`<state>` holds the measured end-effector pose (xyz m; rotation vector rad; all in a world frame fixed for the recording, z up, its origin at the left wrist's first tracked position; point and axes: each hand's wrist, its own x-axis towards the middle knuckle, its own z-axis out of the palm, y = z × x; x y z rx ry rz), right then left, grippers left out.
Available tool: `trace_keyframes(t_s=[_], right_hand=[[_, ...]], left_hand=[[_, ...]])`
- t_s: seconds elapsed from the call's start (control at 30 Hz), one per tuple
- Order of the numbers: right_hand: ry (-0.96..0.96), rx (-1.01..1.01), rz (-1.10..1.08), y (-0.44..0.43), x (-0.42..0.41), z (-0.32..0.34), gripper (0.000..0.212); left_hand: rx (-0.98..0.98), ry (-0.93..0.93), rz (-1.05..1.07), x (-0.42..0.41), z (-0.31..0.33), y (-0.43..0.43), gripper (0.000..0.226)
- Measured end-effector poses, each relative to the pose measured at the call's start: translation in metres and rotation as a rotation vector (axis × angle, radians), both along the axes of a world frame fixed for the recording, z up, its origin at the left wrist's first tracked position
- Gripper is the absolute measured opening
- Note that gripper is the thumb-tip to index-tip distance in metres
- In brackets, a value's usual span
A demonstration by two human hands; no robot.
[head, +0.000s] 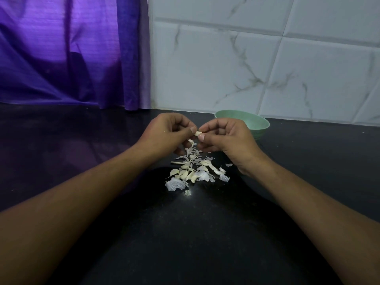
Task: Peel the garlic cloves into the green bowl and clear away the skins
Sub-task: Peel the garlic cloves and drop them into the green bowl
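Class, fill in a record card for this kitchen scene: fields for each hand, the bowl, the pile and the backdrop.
left hand: pinches garlic clove
right hand: pinches the same clove
green bowl: on black counter behind right hand, contents unseen
pile of cloves and skins: on counter below the hands
backdrop: purple curtain left, tiled wall right

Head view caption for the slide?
Left hand and right hand pinch a garlic clove over the garlic pile on a counter, green bowl behind.
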<state>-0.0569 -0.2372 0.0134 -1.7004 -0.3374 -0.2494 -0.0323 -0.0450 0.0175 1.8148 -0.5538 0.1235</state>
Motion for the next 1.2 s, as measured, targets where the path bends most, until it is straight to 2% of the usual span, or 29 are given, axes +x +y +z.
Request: trace_keyframes(t_s=[0.2, 0.5, 0.63, 0.87, 1.2], right_hand=[[0.017, 0.046, -0.01, -0.0022, -0.0001, 0.0006, 0.014], [0.058, 0.025, -0.058, -0.0064, 0.002, -0.001, 0.013], [0.065, 0.01, -0.048, -0.0054, 0.0031, -0.0027, 0.013], [0.069, 0.018, -0.008, -0.0014, -0.0001, -0.0012, 0.012], [-0.051, -0.239, -0.097, -0.0021, 0.0009, 0.0001, 0.006]], left_hand=[[-0.051, 0.06, -0.057, -0.002, 0.0021, 0.0004, 0.011], [0.146, -0.109, 0.137, 0.0004, -0.0011, 0.0049, 0.022], [0.139, -0.106, 0.178, 0.0004, 0.0013, 0.0065, 0.03], [0.099, -0.058, 0.049, -0.0044, 0.0011, 0.0018, 0.015], [0.107, -0.082, 0.066, -0.0023, 0.0003, 0.0022, 0.009]])
